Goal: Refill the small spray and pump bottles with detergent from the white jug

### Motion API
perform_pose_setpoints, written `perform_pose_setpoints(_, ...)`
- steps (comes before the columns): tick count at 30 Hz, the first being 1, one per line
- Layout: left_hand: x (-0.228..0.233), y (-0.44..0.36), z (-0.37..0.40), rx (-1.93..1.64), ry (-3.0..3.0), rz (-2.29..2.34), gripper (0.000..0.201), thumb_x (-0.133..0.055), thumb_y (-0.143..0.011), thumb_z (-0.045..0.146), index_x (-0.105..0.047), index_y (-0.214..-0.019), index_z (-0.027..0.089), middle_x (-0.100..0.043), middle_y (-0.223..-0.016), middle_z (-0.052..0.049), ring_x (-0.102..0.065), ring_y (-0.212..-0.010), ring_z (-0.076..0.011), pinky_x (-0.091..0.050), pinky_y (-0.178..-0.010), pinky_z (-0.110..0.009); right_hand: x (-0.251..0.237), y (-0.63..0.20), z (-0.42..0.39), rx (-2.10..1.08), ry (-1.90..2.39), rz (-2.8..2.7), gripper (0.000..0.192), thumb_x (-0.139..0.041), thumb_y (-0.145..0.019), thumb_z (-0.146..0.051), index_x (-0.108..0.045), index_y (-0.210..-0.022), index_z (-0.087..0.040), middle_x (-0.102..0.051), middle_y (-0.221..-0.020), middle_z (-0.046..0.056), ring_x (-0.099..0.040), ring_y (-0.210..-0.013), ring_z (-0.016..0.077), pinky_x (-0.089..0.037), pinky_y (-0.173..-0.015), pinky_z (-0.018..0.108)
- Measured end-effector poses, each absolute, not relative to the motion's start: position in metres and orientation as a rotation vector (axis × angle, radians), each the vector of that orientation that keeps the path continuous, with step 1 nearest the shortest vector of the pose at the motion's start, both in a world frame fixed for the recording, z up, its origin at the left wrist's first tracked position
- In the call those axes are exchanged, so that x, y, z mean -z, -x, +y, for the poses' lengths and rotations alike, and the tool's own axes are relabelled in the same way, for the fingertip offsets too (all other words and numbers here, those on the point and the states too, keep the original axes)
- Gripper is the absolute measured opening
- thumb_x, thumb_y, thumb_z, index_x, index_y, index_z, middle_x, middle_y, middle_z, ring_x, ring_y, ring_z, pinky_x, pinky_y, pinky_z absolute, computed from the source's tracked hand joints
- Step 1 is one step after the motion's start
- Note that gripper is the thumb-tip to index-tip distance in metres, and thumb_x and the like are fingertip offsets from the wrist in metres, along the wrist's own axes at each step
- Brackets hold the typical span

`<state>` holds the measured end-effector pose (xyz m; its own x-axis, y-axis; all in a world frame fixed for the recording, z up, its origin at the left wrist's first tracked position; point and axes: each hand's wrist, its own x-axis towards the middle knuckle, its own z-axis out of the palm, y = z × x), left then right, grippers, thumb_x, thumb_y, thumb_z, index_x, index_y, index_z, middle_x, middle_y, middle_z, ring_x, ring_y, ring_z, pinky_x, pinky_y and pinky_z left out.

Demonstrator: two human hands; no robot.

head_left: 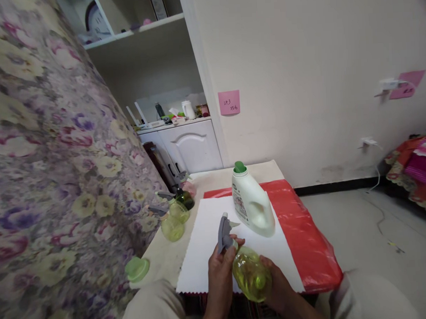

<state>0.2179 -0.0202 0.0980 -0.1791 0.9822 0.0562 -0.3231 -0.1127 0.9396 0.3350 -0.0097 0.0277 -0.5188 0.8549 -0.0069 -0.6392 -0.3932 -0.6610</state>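
A yellow-green see-through spray bottle (251, 275) is held tilted between both hands, over the near edge of the white sheet (202, 244). My left hand (220, 267) is closed at the bottle's neck, just under the grey spray head (223, 232). My right hand (276, 281) wraps round the right side of the bottle's body; some of its fingers are hidden behind it. Beyond the hands stands a large pale green jug (253, 204) with a handle. A darker green piece (239, 167) sits in its mouth.
Several other spray bottles (172, 228) stand along the table's left edge. A green cap-like piece (137, 269) lies at the near left corner. Red plastic (308, 240) covers the right side. A flowered curtain (76, 184) hangs at left; a wall rises behind.
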Motion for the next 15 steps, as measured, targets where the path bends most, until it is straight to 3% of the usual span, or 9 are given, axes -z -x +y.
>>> perform_pose_setpoints(6,-0.104,-0.213,-0.02,-1.406,-1.034,0.953,0.042,-0.072,-0.072,0.044,-0.071,-0.103,0.015,-0.071,-0.101,-0.013,-0.064,-0.096,-0.0294,-0.049,-0.087,-0.039,-0.009,-0.347,-0.005,-2.435,0.264,-0.555,0.067,-0.048,-0.074,-0.074,-0.066,-0.101,-0.015,-0.075,-0.079,0.01,-0.07,-0.071,0.0251,-0.051,-0.063,0.034)
perform_pose_setpoints(9,-0.105,-0.213,-0.022,-1.35,-1.094,0.89,0.038,-0.07,-0.075,0.042,-0.072,-0.101,0.014,-0.068,-0.108,-0.014,-0.062,-0.103,-0.0308,-0.046,-0.092,-0.04,-0.004,-0.351,-0.004,-2.598,0.183,-0.514,0.074,-0.046,-0.071,-0.078,-0.067,-0.097,-0.013,-0.076,-0.078,0.012,-0.07,-0.066,0.025,-0.048,-0.055,0.03)
perform_pose_setpoints(12,-0.103,-0.215,-0.024,-1.352,-1.074,0.835,0.035,-0.068,-0.077,0.042,-0.072,-0.099,0.015,-0.066,-0.111,-0.014,-0.061,-0.106,-0.0313,-0.046,-0.093,-0.041,-0.006,-0.35,-0.005,-2.596,0.152,-0.478,0.072,-0.045,-0.073,-0.077,-0.068,-0.096,-0.012,-0.076,-0.081,0.014,-0.07,-0.067,0.0257,-0.048,-0.053,0.03)
perform_pose_setpoints(15,-0.099,-0.217,-0.026,-1.366,-1.054,0.857,0.034,-0.067,-0.079,0.04,-0.07,-0.103,0.016,-0.066,-0.11,-0.013,-0.06,-0.107,-0.0303,-0.047,-0.092,-0.039,-0.017,-0.344,-0.008,-2.456,0.162,-0.387,0.056,-0.045,-0.083,-0.065,-0.064,-0.107,-0.018,-0.076,-0.088,0.007,-0.07,-0.071,0.0234,-0.051,-0.055,0.031)
